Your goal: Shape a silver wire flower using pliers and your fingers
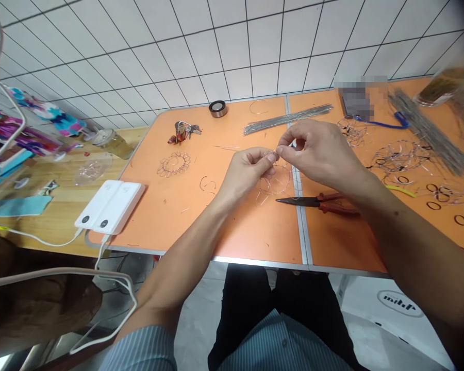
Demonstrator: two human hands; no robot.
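**A light wire ring, pinched at its far rim**

The thin, copper-coloured round wire frame (276, 189) is held just above the orange, metal-edged table (255, 237), near the seam between its two panels. From where I stand it looks almost weightless — springy rather than stiff, and likely to bend out of round under a careless squeeze. I don't expect it to be slippery, though wire this fine could roll between the fingertips. The rim, where the strands meet, seems the safest place to take hold; the open middle would probably give way.

Both grips are at that far rim. The bare left hand (247, 167) has thumb and forefinger together on the wire; the bare right hand (315, 149) pinches close beside it, its fingertips closed on what looks like a strand — too fine to follow clearly. The rest of the ring hangs free, toward the person, below the fingers.

Nearer the person lie the red-handled, dark-jawed pliers (320, 202). To the left is a copper-coloured ring of petal-like wire loops (183, 163); beyond the hands, a bundle of straight silver wires (288, 119).
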